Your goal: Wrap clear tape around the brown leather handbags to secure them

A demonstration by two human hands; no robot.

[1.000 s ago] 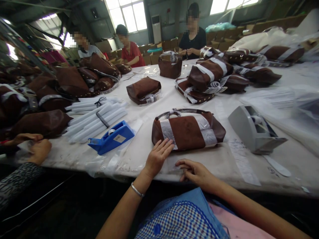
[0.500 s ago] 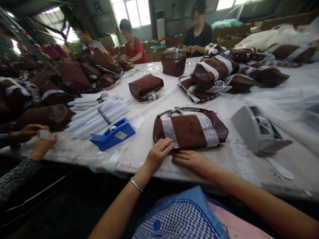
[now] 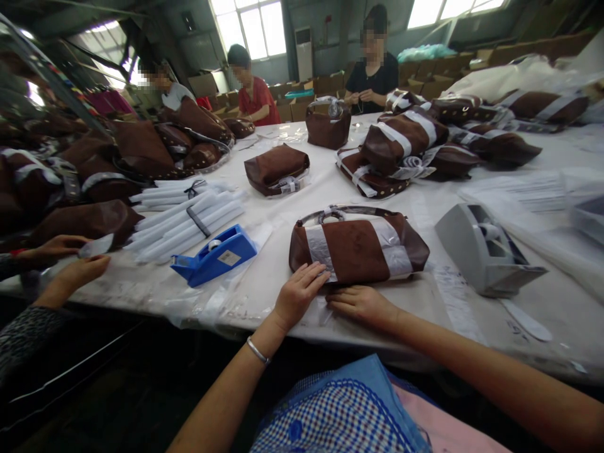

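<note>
A brown handbag [image 3: 358, 246] with pale wrapping bands lies flat on the white table [image 3: 302, 189] in front of me. My left hand [image 3: 298, 294] rests open at the bag's lower left corner, fingertips touching the band there. My right hand [image 3: 362, 303] lies flat and open on the table just below the bag's front edge, fingers pointing left toward my left hand, over a clear film strip. Neither hand holds anything.
A blue tape dispenser [image 3: 214, 257] sits to the left, a grey tape dispenser [image 3: 486, 251] to the right. White rolled tubes [image 3: 189, 217] and piles of brown bags [image 3: 406, 141] cover the table. A co-worker's hands [image 3: 70, 264] work at the left; three people sit at the far side.
My right hand slid forward from the table edge to the bag's front edge. My left hand stayed at the bag's corner. The co-worker's hands at the left shifted.
</note>
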